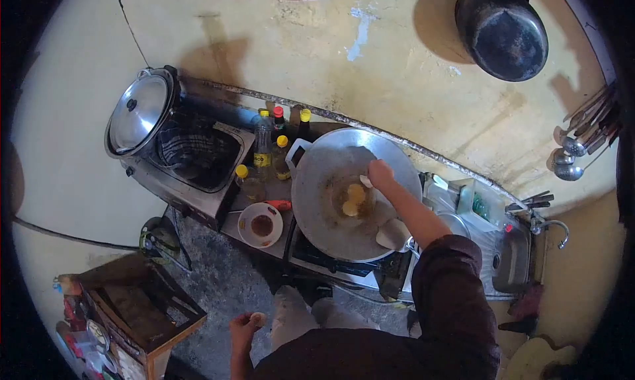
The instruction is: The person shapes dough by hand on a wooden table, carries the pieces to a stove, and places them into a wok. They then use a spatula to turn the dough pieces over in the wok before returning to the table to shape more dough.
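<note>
A large grey wok (317,221) sits on the stove, with a pool of oil at its bottom. Two golden round pieces of food (356,193) lie in the oil. My right hand (381,175) reaches over the wok, fingers closed on a small pale piece of food (365,181) above the oil. Low by my legs, my left hand (243,327) pinches a flat, round pale piece of food (258,319). A broad metal utensil (394,235), perhaps a spatula, rests against the wok's lower right rim; its handle is partly hidden by my right arm.
Left of the wok stand several capped bottles (262,142) and a white bowl (249,222) with brown contents. A lidded pot (140,112) is on the far-left burner. At right are a sink (510,261) and faucet (562,231). A wooden stand (142,300) occupies the lower left.
</note>
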`<control>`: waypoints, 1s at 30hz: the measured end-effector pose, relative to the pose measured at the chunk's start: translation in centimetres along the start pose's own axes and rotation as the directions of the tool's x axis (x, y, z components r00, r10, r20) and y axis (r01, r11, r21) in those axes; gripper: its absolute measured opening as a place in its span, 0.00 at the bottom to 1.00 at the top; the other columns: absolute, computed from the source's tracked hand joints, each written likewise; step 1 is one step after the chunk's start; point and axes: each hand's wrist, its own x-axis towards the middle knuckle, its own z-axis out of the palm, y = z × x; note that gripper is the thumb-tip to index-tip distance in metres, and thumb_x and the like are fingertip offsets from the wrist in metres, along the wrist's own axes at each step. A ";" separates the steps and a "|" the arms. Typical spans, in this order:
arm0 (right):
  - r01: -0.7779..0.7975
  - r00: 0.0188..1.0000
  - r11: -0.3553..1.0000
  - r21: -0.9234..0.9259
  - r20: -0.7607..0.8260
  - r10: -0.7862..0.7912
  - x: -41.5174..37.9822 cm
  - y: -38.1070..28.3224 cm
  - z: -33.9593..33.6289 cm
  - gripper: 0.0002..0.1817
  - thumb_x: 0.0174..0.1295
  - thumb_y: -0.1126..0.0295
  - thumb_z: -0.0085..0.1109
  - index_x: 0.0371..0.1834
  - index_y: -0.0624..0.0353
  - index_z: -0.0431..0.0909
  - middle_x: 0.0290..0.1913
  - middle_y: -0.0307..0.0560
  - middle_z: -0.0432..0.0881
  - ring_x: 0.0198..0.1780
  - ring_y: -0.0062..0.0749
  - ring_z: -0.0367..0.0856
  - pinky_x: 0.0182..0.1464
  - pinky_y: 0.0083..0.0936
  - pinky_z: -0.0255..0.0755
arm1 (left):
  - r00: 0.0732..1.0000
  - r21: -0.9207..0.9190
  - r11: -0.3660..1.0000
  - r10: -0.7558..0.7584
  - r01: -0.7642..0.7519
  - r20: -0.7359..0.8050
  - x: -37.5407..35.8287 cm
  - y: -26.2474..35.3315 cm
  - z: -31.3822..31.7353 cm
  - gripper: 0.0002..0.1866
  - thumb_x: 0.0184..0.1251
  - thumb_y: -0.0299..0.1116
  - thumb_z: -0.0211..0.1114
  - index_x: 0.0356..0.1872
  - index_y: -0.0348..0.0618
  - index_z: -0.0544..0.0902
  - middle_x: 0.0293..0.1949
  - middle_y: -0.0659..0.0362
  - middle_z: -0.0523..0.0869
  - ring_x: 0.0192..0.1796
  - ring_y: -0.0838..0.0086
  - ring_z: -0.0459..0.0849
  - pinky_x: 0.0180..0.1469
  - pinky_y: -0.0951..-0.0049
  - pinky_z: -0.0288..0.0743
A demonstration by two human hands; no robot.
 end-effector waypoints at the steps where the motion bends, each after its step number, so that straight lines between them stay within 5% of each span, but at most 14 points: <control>1: 0.033 0.999 0.999 -0.025 0.037 -0.032 0.1 0.0 -0.3 0.06 0.47 0.68 0.60 0.26 0.58 0.83 0.32 0.54 0.83 0.36 0.48 0.83 0.39 0.39 0.77 | 1.000 -0.012 1.000 -0.003 0.003 0.004 -0.1 -0.3 0.1 0.12 0.57 0.30 0.65 0.37 0.29 0.81 0.33 0.52 0.85 0.33 0.69 0.84 0.38 0.71 0.80; 11: 0.180 0.980 0.983 -0.042 -0.077 -0.183 0.0 1.3 0.8 0.06 0.46 0.70 0.61 0.28 0.56 0.84 0.27 0.55 0.82 0.33 0.48 0.82 0.37 0.41 0.75 | 0.999 0.004 1.000 -0.006 0.006 -0.040 -1.6 -0.5 0.8 0.12 0.56 0.30 0.66 0.36 0.30 0.81 0.31 0.54 0.85 0.32 0.71 0.83 0.37 0.72 0.79; 16: 0.252 0.953 0.941 0.227 -0.226 -0.201 -7.1 2.6 -10.9 0.07 0.45 0.66 0.66 0.24 0.56 0.82 0.26 0.52 0.81 0.28 0.43 0.80 0.34 0.34 0.74 | 0.990 0.089 0.987 0.138 -0.137 -0.007 -2.0 1.5 1.4 0.10 0.55 0.28 0.66 0.36 0.31 0.82 0.31 0.55 0.85 0.32 0.74 0.83 0.37 0.74 0.78; 18: 0.142 0.987 0.913 0.383 -0.131 -0.099 -12.3 1.2 -16.7 0.07 0.46 0.67 0.66 0.25 0.58 0.82 0.25 0.49 0.82 0.28 0.39 0.81 0.33 0.31 0.74 | 0.976 0.116 0.969 0.216 -0.218 0.036 -1.6 2.6 2.0 0.10 0.55 0.28 0.67 0.36 0.31 0.82 0.31 0.56 0.85 0.32 0.75 0.83 0.37 0.75 0.78; 20: 0.061 0.992 0.772 0.632 0.044 -0.114 -17.2 0.4 -19.2 0.07 0.49 0.66 0.67 0.29 0.56 0.84 0.23 0.43 0.82 0.27 0.26 0.80 0.33 0.24 0.73 | 0.924 0.283 0.880 0.369 -0.381 0.095 -0.6 3.6 3.0 0.09 0.56 0.27 0.66 0.36 0.32 0.83 0.30 0.57 0.85 0.33 0.77 0.83 0.38 0.77 0.76; 22: 0.028 0.946 0.672 0.740 0.196 -0.256 -21.3 -1.2 -19.3 0.10 0.53 0.69 0.66 0.39 0.59 0.82 0.31 0.38 0.83 0.31 0.17 0.79 0.36 0.21 0.74 | 0.897 0.213 0.877 0.389 -0.430 0.212 -3.3 9.9 6.7 0.09 0.57 0.28 0.66 0.37 0.34 0.84 0.30 0.58 0.86 0.33 0.79 0.82 0.38 0.79 0.76; 24: -0.061 0.893 0.491 0.869 0.267 -0.362 -24.7 -4.2 -19.2 0.16 0.55 0.72 0.65 0.48 0.59 0.79 0.40 0.43 0.83 0.37 0.21 0.81 0.40 0.20 0.75 | 0.832 0.189 0.843 0.414 -0.504 0.370 -5.3 14.3 10.3 0.09 0.57 0.29 0.67 0.37 0.35 0.84 0.30 0.58 0.86 0.33 0.80 0.82 0.38 0.78 0.76; 26: 0.048 0.901 0.209 0.977 0.047 -0.431 -26.6 -7.4 -17.6 0.21 0.55 0.68 0.65 0.53 0.57 0.77 0.38 0.45 0.84 0.35 0.20 0.79 0.39 0.21 0.75 | 0.751 0.174 0.795 0.441 -0.581 0.491 -5.7 16.3 13.2 0.10 0.56 0.29 0.67 0.38 0.36 0.84 0.29 0.59 0.86 0.33 0.80 0.82 0.38 0.78 0.75; 30: 0.001 0.874 0.290 0.957 0.140 -0.465 -26.3 -7.8 -17.3 0.18 0.55 0.68 0.65 0.50 0.58 0.79 0.37 0.47 0.84 0.36 0.22 0.81 0.39 0.22 0.76 | 0.701 0.165 0.746 0.492 -0.645 0.516 -5.8 18.1 17.2 0.10 0.56 0.30 0.68 0.37 0.36 0.84 0.29 0.58 0.86 0.32 0.81 0.82 0.36 0.78 0.75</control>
